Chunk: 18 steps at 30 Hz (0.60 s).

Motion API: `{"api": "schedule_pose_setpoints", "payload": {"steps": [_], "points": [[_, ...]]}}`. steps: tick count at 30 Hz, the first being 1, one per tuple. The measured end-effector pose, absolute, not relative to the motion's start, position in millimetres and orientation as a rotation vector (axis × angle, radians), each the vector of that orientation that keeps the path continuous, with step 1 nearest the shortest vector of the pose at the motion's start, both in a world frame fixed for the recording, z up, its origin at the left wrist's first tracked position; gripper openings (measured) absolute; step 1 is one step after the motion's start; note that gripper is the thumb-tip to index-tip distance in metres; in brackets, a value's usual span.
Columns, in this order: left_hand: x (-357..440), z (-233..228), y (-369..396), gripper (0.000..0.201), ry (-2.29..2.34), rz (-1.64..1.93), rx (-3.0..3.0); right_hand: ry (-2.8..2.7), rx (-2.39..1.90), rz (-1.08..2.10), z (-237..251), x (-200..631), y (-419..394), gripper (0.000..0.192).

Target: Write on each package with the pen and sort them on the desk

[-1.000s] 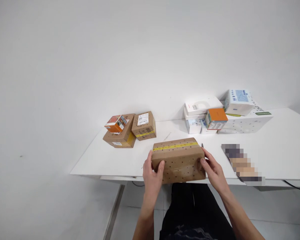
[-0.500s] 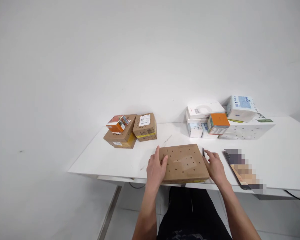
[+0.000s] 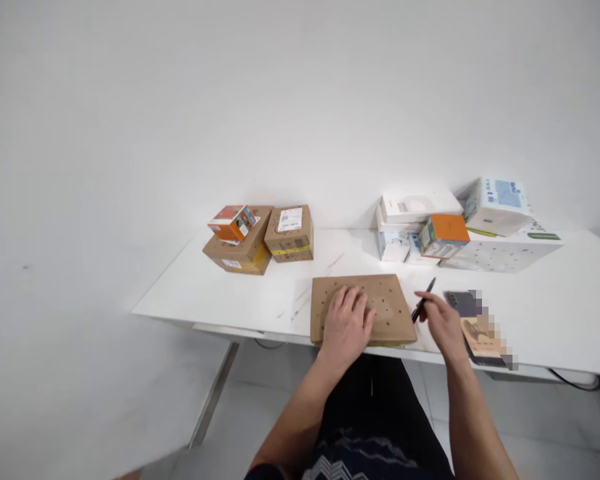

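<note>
A white desk (image 3: 220, 300) stands against a plain white wall. At its far left sits a flat brown cardboard box (image 3: 239, 252) with a small orange and white carton (image 3: 233, 223) lying tilted on top. Just to the right, touching it, is a smaller brown cardboard cube (image 3: 289, 233) with a white shipping label on its top and a strip of yellow tape round its side; the print on the label is too small to read.

At the near edge, in the middle, lies a flat brown cardboard box dotted with small round holes (image 3: 385, 308). The left hand (image 3: 347, 327) rests palm down on it, fingers loosely spread and lying flat on the top face.

Just right of that box, the right hand (image 3: 443, 323) pinches a slim black pen (image 3: 423, 301) between thumb and fingertips, the pen slanting up and away over the desk. Beside this hand, to the right, lies a dark flat item (image 3: 480, 327), partly blurred out.

At the far right is a cluster of white cartons (image 3: 417, 207), an orange-topped small box (image 3: 443, 237) in front of them, a white and blue packet (image 3: 497, 205), and a long white box with dots (image 3: 505, 252). Their lettering cannot be read.
</note>
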<state>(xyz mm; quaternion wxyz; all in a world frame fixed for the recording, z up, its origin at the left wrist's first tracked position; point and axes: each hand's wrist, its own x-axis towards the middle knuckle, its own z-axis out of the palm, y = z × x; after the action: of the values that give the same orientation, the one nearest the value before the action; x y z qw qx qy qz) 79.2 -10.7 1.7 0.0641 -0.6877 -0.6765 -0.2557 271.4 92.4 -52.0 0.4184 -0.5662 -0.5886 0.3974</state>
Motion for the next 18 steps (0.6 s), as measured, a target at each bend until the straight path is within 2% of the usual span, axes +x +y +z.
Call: {"api": "schedule_pose_setpoints", "payload": {"steps": [2,5,9,15,18], "points": [[79.0,0.2,-10.1,0.031,-2.054,-0.767,-2.082,-1.222,-1.193,1.111,-30.2,272.5,83.9,0.024],[78.2,-1.8,-9.5,0.032,-2.065,-0.775,-2.082,-1.237,-0.944,1.147,1.3,261.2,70.4,0.029],[79.7,-2.8,-9.4,0.033,-2.08,-0.796,-2.078,-1.406,-0.947,1.085,18.2,234.3,62.3,0.025],[80.1,-3.7,-8.8,0.034,-2.089,-0.795,-2.081,-1.643,-0.939,1.311,19.5,200.6,75.2,0.038],[79.7,-4.0,-8.5,0.033,-2.104,-0.805,-2.082,-1.715,-1.012,1.35,17.5,191.7,82.4,0.03]]}}
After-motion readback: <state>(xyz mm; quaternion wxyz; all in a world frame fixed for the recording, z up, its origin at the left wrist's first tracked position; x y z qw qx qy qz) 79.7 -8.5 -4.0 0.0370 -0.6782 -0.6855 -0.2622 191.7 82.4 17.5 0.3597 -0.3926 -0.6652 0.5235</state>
